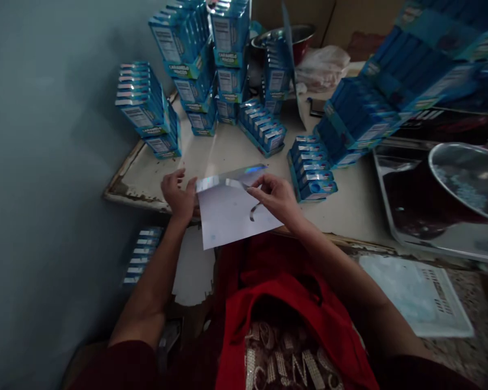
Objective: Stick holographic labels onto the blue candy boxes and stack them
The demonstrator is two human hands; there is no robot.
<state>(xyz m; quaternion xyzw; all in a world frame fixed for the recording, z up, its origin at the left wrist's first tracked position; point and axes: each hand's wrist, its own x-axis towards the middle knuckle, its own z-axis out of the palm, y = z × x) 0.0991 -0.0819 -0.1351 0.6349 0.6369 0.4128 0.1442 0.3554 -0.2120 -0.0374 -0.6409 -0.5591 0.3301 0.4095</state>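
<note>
A white sheet with a shiny, silvery, rainbow-glinting upper edge hangs over the front edge of the table. At its left edge is my left hand, its fingers apart and the thumb against or just beside the sheet. My right hand pinches the sheet's raised edge between thumb and forefinger. Below those fingertips a small dark curved strip shows against the white; whether it is loose or attached, I cannot tell.
Blue candy boxes stand in stacks at the left, back and right of the worn table. Short box rows lie nearer. A metal bowl rests on a tray at right. I wear a red apron.
</note>
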